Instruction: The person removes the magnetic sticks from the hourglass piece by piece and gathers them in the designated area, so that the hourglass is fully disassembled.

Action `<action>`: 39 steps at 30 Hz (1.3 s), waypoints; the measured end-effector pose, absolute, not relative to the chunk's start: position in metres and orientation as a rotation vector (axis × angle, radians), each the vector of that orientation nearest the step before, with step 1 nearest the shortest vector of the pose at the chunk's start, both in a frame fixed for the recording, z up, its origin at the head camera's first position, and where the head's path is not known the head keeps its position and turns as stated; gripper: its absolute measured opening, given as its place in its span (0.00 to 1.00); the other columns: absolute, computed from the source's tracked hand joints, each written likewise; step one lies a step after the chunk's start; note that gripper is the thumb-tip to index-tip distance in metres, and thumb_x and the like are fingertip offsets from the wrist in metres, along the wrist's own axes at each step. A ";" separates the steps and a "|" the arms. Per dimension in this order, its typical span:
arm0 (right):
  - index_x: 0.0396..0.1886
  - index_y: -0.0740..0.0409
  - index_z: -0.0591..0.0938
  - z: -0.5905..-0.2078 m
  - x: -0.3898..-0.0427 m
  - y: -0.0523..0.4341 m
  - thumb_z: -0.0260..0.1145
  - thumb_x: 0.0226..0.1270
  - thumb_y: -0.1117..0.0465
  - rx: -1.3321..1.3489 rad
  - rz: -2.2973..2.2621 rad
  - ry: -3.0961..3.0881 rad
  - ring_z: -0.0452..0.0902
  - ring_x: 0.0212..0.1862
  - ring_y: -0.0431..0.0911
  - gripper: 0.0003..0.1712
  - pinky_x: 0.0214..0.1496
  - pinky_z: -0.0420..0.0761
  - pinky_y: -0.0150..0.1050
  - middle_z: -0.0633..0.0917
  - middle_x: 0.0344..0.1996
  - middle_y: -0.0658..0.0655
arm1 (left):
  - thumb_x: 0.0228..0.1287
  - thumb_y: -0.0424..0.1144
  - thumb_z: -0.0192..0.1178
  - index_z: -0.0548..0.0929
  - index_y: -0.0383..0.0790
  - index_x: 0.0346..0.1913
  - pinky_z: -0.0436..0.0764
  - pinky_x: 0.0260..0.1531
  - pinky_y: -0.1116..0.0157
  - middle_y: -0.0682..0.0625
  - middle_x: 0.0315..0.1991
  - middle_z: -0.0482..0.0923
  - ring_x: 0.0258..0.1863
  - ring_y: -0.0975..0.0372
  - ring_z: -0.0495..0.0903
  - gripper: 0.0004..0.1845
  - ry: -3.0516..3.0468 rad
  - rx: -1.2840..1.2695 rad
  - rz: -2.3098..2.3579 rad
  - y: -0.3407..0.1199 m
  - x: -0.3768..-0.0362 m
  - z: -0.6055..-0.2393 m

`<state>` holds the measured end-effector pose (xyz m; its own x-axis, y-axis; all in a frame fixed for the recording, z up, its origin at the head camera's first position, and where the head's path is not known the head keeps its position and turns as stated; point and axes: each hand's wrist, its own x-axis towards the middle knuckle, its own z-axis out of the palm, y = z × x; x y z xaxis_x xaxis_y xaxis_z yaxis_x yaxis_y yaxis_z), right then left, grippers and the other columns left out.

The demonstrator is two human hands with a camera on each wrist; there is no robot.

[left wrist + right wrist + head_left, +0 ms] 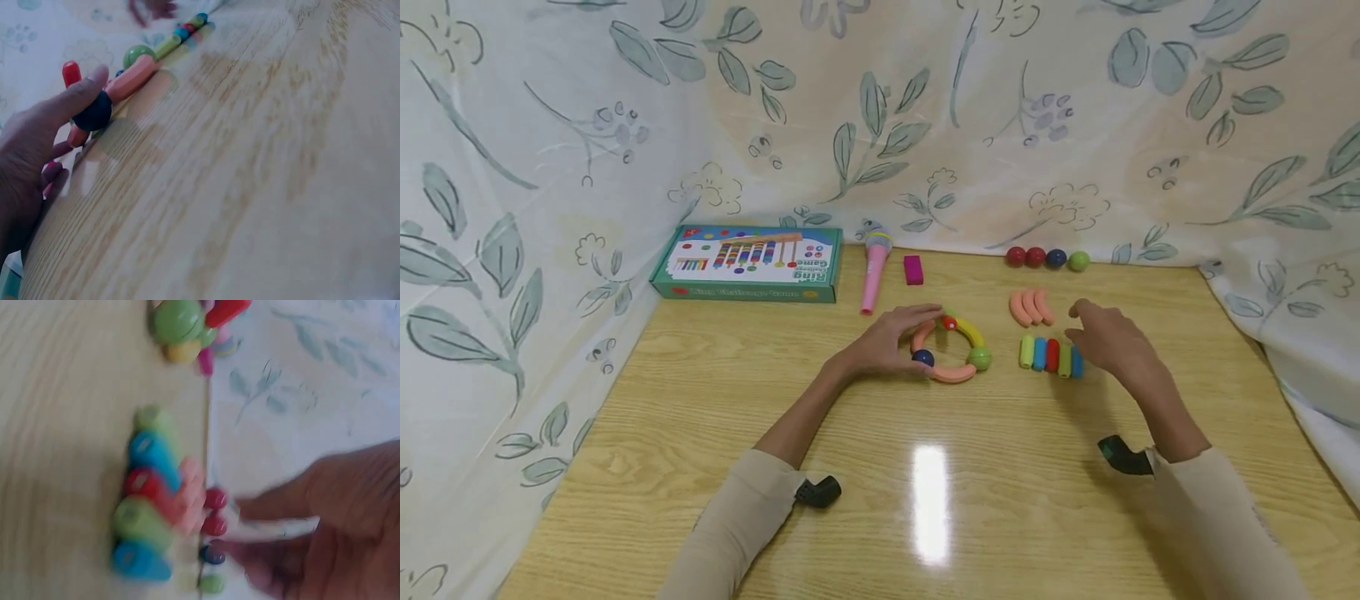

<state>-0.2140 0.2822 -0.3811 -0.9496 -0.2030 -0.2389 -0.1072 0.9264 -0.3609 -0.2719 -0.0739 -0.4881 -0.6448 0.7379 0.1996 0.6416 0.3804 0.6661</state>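
A ring of coloured toy pieces (953, 374) lies on the table, made of curved bars joined by balls. My left hand (889, 340) grips its left side, the thumb at the dark blue ball (94, 112) and the fingers reaching to the far side. A red peg (71, 73) stands up from the ring's far part, by a green ball. My right hand (1112, 337) hovers at the right end of a row of short coloured cylinders (1052, 357), its thumb and fingers apart with nothing between them. Blur softens the right wrist view.
Behind the cylinders lie several orange curved bars (1031, 307). Farther back is a row of red, blue and green balls (1047, 258). A pink toy microphone (872, 275), a magenta block (913, 270) and a game box (747, 263) sit near the floral cloth (880, 183).
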 end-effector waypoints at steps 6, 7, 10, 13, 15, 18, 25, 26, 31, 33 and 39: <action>0.58 0.68 0.81 -0.377 -0.231 0.227 0.67 0.73 0.69 -0.825 -0.679 2.796 0.84 0.43 0.51 0.16 0.47 0.86 0.48 0.88 0.44 0.63 | 0.57 0.55 0.76 0.62 0.49 0.82 0.60 0.80 0.45 0.53 0.83 0.59 0.83 0.54 0.59 0.52 2.522 1.255 1.078 -0.075 -0.272 -0.489; 0.58 0.67 0.82 -0.378 -0.234 0.218 0.68 0.72 0.69 -0.906 -0.672 2.774 0.84 0.45 0.51 0.17 0.49 0.86 0.49 0.88 0.45 0.62 | 0.57 0.55 0.76 0.62 0.50 0.82 0.60 0.80 0.45 0.54 0.83 0.59 0.83 0.54 0.59 0.52 2.524 1.253 1.075 -0.075 -0.273 -0.489; 0.60 0.66 0.81 -0.386 -0.244 0.196 0.72 0.69 0.69 -1.070 -0.678 2.715 0.84 0.50 0.54 0.21 0.52 0.86 0.52 0.87 0.50 0.62 | 0.58 0.56 0.76 0.64 0.51 0.81 0.61 0.79 0.44 0.54 0.83 0.59 0.82 0.54 0.60 0.50 2.535 1.248 1.062 -0.074 -0.273 -0.490; 0.60 0.66 0.83 -0.398 -0.253 0.183 0.72 0.68 0.70 -1.151 -0.688 2.690 0.84 0.51 0.54 0.21 0.54 0.85 0.52 0.86 0.50 0.61 | 0.57 0.57 0.76 0.66 0.52 0.80 0.64 0.78 0.44 0.53 0.82 0.61 0.81 0.53 0.62 0.49 2.540 1.253 1.067 -0.072 -0.272 -0.490; 0.59 0.66 0.84 -0.404 -0.256 0.179 0.71 0.68 0.71 -1.172 -0.703 2.682 0.84 0.50 0.53 0.19 0.53 0.85 0.51 0.86 0.49 0.60 | 0.57 0.57 0.76 0.67 0.52 0.80 0.65 0.77 0.45 0.53 0.82 0.62 0.80 0.53 0.64 0.49 2.545 1.260 1.061 -0.072 -0.271 -0.490; 0.57 0.66 0.86 -0.407 -0.258 0.176 0.69 0.69 0.72 -1.190 -0.716 2.693 0.84 0.48 0.52 0.17 0.51 0.84 0.49 0.86 0.46 0.60 | 0.56 0.58 0.76 0.66 0.51 0.80 0.66 0.77 0.46 0.53 0.81 0.62 0.80 0.54 0.64 0.50 2.562 1.253 1.029 -0.071 -0.268 -0.488; 0.54 0.68 0.86 -0.402 -0.257 0.173 0.63 0.76 0.70 -1.128 -0.891 2.599 0.87 0.51 0.53 0.12 0.56 0.85 0.51 0.90 0.47 0.62 | 0.56 0.61 0.76 0.65 0.50 0.80 0.64 0.78 0.47 0.54 0.82 0.62 0.80 0.55 0.64 0.51 2.614 1.216 0.930 -0.072 -0.267 -0.484; 0.54 0.68 0.85 -0.401 -0.256 0.173 0.62 0.77 0.70 -1.102 -0.921 2.587 0.87 0.52 0.54 0.12 0.57 0.85 0.51 0.90 0.48 0.63 | 0.56 0.61 0.75 0.65 0.50 0.80 0.64 0.78 0.48 0.54 0.82 0.63 0.80 0.55 0.64 0.51 2.616 1.221 0.930 -0.072 -0.267 -0.484; 0.57 0.70 0.83 -0.391 -0.251 0.179 0.59 0.79 0.70 -0.935 -0.913 2.676 0.86 0.50 0.56 0.13 0.54 0.85 0.49 0.89 0.49 0.65 | 0.57 0.62 0.74 0.64 0.51 0.81 0.64 0.78 0.47 0.54 0.82 0.63 0.80 0.55 0.63 0.51 2.615 1.252 0.943 -0.072 -0.268 -0.487; 0.60 0.70 0.80 -0.382 -0.248 0.185 0.57 0.80 0.69 -0.842 -0.873 2.718 0.84 0.47 0.57 0.15 0.51 0.83 0.49 0.88 0.49 0.66 | 0.58 0.62 0.73 0.62 0.53 0.82 0.62 0.78 0.45 0.54 0.82 0.62 0.81 0.55 0.63 0.52 2.603 1.262 0.965 -0.073 -0.268 -0.487; 0.66 0.70 0.70 -0.363 -0.237 0.212 0.56 0.82 0.66 -0.637 -0.794 2.796 0.85 0.44 0.58 0.19 0.48 0.84 0.50 0.88 0.46 0.67 | 0.62 0.62 0.66 0.60 0.56 0.83 0.60 0.79 0.43 0.54 0.83 0.59 0.83 0.55 0.59 0.48 2.580 1.338 0.962 -0.075 -0.269 -0.489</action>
